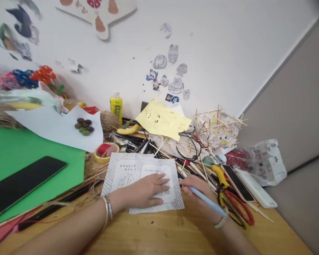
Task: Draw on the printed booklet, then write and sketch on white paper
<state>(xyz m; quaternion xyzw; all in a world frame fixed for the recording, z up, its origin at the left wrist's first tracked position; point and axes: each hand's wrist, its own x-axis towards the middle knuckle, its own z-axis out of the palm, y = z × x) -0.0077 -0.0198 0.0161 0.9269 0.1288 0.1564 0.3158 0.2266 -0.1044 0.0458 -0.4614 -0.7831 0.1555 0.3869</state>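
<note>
Two overlapping white paper sheets (114,170) with hatched borders, black line drawings and handwriting lie on the wooden table in front of me. My left hand (146,189) rests flat on the front sheet, fingers stretched out, covering part of its drawing. At the right edge of the paper, my right hand (195,193) is closed round a light blue pen (208,202). The pen's tip end is by my fingers near the sheet's border; I cannot tell whether it touches the paper.
Behind the papers lies a jumble of pens, sticks and cables around a yellow drawing (162,120). Red-handled scissors (241,207), a phone (236,182) and a white device (256,187) lie right. A black tablet-like slab (29,182) lies on green card (71,170) at left.
</note>
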